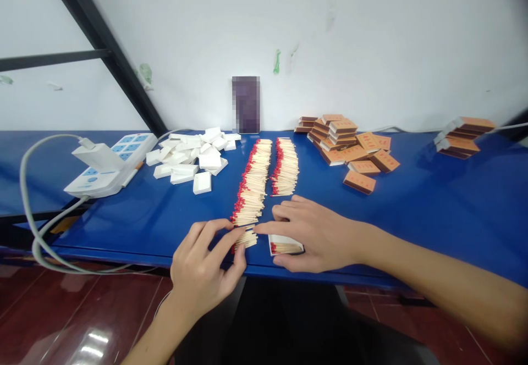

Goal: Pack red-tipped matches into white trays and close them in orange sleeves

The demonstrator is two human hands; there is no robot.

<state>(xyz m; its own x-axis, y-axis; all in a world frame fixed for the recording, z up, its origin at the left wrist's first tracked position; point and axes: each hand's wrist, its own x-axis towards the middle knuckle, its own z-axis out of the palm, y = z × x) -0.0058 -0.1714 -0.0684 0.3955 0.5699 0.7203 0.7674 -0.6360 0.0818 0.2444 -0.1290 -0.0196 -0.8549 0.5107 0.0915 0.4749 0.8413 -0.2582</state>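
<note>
Two long rows of red-tipped matches (253,181) lie on the blue table (412,211), running away from me. My left hand (206,266) pinches a small bunch of matches (246,238) at the near end of the left row. My right hand (317,233) rests over a white inner tray (284,245) that holds some matches; its index finger points left and touches the same bunch.
A heap of empty white trays (193,159) lies at the back left beside a white power strip (111,164) with a grey cable. Orange matchbox sleeves (350,145) are piled at the back right, a smaller stack (464,137) farther right. A dark card (246,104) leans on the wall.
</note>
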